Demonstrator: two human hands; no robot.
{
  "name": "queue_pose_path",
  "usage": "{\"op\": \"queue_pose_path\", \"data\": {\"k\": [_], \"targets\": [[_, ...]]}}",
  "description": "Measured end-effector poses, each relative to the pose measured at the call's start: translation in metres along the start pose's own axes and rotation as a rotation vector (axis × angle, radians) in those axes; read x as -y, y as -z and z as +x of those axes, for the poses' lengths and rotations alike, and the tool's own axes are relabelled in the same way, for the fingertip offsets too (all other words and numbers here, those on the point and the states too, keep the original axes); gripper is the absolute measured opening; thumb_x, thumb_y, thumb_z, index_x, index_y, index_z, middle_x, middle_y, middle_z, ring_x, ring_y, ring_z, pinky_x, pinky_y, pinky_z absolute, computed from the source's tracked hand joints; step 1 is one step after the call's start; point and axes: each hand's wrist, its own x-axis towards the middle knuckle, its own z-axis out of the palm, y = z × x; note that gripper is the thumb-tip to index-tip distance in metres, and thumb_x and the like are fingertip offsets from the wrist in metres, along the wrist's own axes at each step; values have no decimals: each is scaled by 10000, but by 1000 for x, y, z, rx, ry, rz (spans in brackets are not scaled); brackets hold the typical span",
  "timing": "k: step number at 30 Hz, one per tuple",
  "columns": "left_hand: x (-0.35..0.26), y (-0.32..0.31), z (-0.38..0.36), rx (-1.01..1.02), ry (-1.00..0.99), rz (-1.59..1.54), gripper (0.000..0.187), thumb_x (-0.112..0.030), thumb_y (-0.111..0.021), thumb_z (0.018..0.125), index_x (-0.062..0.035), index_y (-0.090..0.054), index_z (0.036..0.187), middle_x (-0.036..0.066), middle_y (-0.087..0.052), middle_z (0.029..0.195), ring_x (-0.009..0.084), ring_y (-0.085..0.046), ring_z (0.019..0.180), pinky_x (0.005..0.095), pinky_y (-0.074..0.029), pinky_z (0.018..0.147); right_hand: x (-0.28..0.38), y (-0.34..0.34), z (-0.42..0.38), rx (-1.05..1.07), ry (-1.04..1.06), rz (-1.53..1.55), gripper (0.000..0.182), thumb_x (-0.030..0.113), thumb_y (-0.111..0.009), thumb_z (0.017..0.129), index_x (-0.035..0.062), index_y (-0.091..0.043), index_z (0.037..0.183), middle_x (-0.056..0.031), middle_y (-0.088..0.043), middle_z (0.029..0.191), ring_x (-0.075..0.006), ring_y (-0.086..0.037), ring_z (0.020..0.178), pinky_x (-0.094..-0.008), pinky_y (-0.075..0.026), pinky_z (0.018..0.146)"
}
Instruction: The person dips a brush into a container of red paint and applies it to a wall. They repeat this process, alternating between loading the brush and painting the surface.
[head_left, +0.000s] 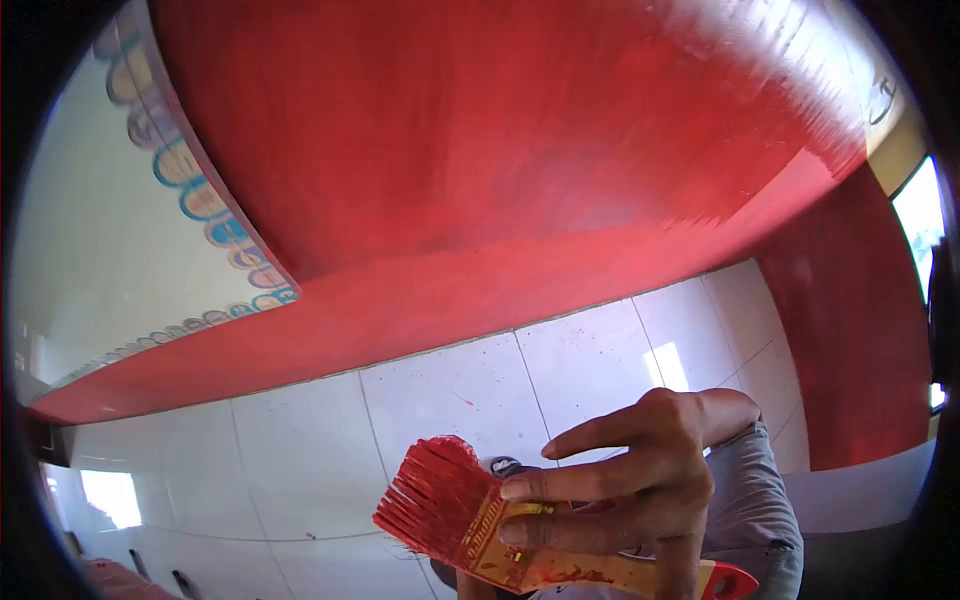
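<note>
My right hand is shut on a paintbrush, fingers laid across its metal band, a grey sleeve behind the wrist. The bristles are soaked in red paint and point up and left. The wooden handle is smeared with red and ends in a red tip at the bottom edge. The brush is held over white tiles, clear of the glossy red painted wall above it. My left hand is out of view.
A pale wall with a blue and tan patterned border meets the red surface at left. Another red wall and a bright window stand at right. Small red specks dot the tiles.
</note>
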Motion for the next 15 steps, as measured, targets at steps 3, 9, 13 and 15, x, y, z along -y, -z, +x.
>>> {"op": "queue_pose_path", "data": {"k": [3, 9, 13, 15], "targets": [[-56, 9, -25, 5, 46, 30, 950, -120, -894, 504, -36, -369, 1291, 130, -526, 1191, 261, -555, 1053, 371, -484, 897, 13, 41, 26, -131, 68, 46, 82, 161, -580, 823, 90, -549, 797, -172, -675, 921, -301, -677, 794, -313, -566, 509], [-189, 23, -71, -1, 47, 126, 943, -121, -892, 511, -37, -369, 1291, 126, -527, 1189, 256, -556, 1051, 366, -485, 894, 57, 161, 86, -253, 101, 158, 269, 177, -621, 853, 155, -452, 1062, -136, -684, 900, -270, -686, 794, -291, -569, 500], [-258, 19, -100, -11, 15, 165, 938, -123, -890, 515, -37, -369, 1290, 124, -527, 1188, 253, -557, 1050, 363, -486, 893, 78, 200, 117, -698, 350, 39, 478, 415, -641, 848, 429, -386, 1252, -170, -652, 775, -253, -658, 628, -273, -522, 416], [-283, 15, -115, -9, -3, 179, 936, -123, -889, 517, -37, -369, 1290, 122, -528, 1188, 252, -557, 1050, 362, -486, 892, 97, 228, 115, -692, 312, 56, 420, 374, -637, 847, 383, -418, 1206, -164, -662, 816, -259, -667, 669, -281, -538, 436]]}}
